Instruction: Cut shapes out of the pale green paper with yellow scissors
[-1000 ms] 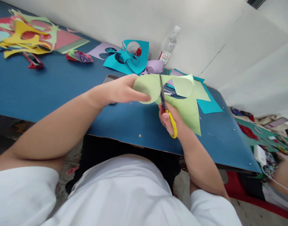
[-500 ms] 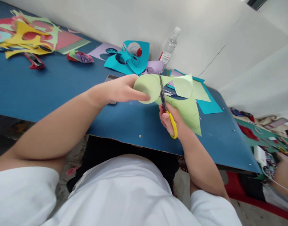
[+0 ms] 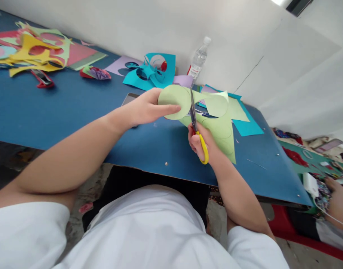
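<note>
My left hand (image 3: 151, 107) pinches the rounded left part of a light green sheet (image 3: 220, 130), thumb on top. In my right hand (image 3: 201, 140) are scissors (image 3: 203, 149) with yellow handles, their blades upright against the sheet beside the rounded part. Drawn circle outlines show on the sheet, and a round hole is cut in its upper right. The sheet's lower part hangs over my right hand. A phone (image 3: 129, 98) lies partly hidden behind my left hand.
Blue paper scraps (image 3: 168, 71) and a water bottle (image 3: 198, 59) stand near the wall. Yellow scraps (image 3: 28, 45) and a red-handled tool (image 3: 43, 79) lie at left. Blue sheets (image 3: 248, 128) rest at right. A person's arm (image 3: 338, 201) shows at far right.
The rounded part of the green sheet has tilted slightly, and my left thumb lies a little higher on it. The scissors remain at nearly the same place on the paper.
</note>
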A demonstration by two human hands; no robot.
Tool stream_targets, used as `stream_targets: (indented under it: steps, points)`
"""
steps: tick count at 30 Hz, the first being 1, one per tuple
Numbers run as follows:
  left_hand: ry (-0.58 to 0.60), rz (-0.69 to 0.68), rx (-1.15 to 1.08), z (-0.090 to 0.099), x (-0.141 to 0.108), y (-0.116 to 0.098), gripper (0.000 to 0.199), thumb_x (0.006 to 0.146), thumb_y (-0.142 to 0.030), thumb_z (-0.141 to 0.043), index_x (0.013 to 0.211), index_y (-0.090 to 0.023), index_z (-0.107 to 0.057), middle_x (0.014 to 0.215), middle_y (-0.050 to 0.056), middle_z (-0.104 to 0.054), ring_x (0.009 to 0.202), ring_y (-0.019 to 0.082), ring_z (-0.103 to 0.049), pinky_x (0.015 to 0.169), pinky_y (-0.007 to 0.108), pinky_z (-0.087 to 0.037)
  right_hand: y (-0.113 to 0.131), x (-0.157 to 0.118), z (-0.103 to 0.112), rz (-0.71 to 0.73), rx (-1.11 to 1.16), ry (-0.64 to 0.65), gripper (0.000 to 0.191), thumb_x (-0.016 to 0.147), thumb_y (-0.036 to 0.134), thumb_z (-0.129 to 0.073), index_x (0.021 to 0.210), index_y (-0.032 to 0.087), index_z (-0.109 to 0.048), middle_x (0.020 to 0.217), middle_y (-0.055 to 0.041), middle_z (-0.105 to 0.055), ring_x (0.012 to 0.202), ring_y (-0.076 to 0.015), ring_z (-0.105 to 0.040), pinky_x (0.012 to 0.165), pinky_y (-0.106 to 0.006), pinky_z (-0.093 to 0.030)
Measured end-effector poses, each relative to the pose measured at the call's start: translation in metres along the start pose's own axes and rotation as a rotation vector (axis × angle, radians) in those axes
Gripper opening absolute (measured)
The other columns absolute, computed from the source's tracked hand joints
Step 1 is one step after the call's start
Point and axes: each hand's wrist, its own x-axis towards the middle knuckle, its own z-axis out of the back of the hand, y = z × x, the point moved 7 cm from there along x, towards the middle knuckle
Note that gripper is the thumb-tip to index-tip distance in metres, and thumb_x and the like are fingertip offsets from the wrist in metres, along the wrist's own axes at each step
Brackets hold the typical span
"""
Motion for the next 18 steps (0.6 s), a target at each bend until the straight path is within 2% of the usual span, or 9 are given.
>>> stream_targets:
  steps: [4, 9, 12, 18]
  points:
    - [-0.048, -0.023, 0.028, -0.0008, -0.0003, 0.0005, 0.03, 0.087, -0.042, -0.08, 0.096, -0.014, -0.076, 0.085, 0.003, -0.072, 0.085, 0.019, -0.068, 0.076, 0.029, -0.054, 0.0034, -0.0003, -0.0002, 0.029, 0.011, -0.014, 0.073, 0.086, 0.1, -0.046, 0.102, 0.028, -0.053, 0.074, -0.001, -0.054, 0.064, -0.0194, -0.058, 0.05, -0.034, -0.044]
    - [0.0, -0.058, -0.002, -0.0013, -0.0016, -0.004, 0.029, 0.088, -0.041, -0.079, 0.099, -0.014, -0.077, 0.091, 0.003, -0.076, 0.084, 0.017, -0.064, 0.076, 0.028, -0.053, 0.0049, -0.0001, 0.0003, -0.01, -0.011, -0.007, 0.077, 0.084, 0.103, -0.045, 0.098, 0.028, -0.052, 0.073, -0.0009, -0.052, 0.06, -0.0194, -0.052, 0.048, -0.035, -0.04]
    - [0.006, -0.082, -0.005, -0.0006, -0.0012, -0.005, 0.031, 0.086, -0.044, -0.083, 0.094, -0.015, -0.076, 0.085, 0.002, -0.073, 0.079, 0.017, -0.062, 0.071, 0.028, -0.051, 0.0077, -0.0002, 0.0003, 0.022, 0.012, 0.003, 0.074, 0.087, 0.099, -0.047, 0.099, 0.027, -0.053, 0.074, -0.001, -0.053, 0.06, -0.0182, -0.05, 0.048, -0.034, -0.038]
    - [0.091, -0.078, -0.023, -0.0085, -0.0006, -0.0065, 0.026, 0.088, -0.042, -0.081, 0.09, -0.016, -0.075, 0.078, 0.0, -0.068, 0.072, 0.014, -0.052, 0.064, 0.026, -0.046, 0.0103, -0.0015, -0.0015, 0.072, 0.042, 0.025, 0.066, 0.094, 0.091, -0.049, 0.106, 0.025, -0.051, 0.075, 0.0013, -0.051, 0.059, -0.0159, -0.047, 0.052, -0.032, -0.037]
